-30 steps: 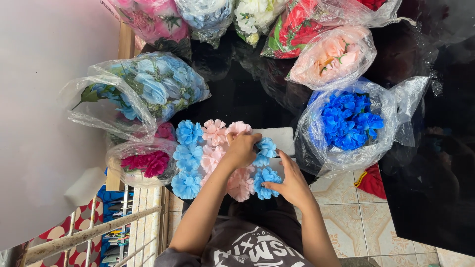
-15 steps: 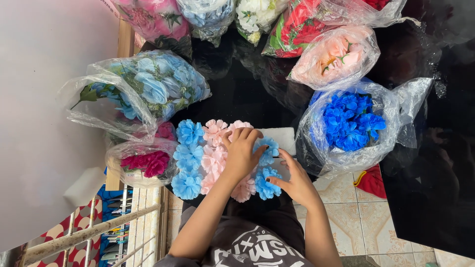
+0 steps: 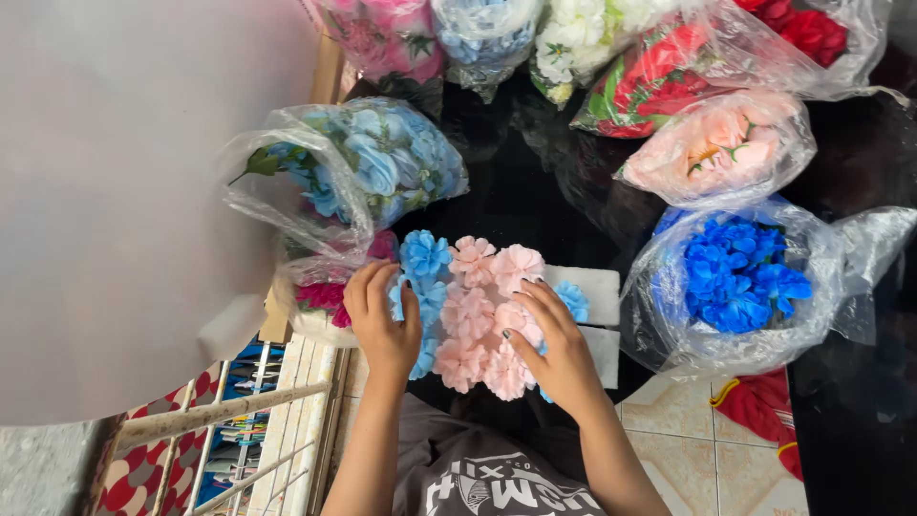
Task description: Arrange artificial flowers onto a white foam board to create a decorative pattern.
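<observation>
Clear plastic bags of artificial flowers ring the dark glossy table (image 3: 516,191): pale blue (image 3: 373,167) just beyond the left hand (image 3: 382,320), royal blue (image 3: 735,277) right of the right hand (image 3: 554,349), peach (image 3: 716,148) farther off. Tiled floor shows below. Both hands lie flat, fingers spread, on the pink-and-blue flower block (image 3: 478,315), its length running away from the person.

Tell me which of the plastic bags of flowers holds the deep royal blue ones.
The bag of royal blue flowers, just beyond the right hand. The pale blue bag sits by the left hand; the peach bag lies farther away.
</observation>
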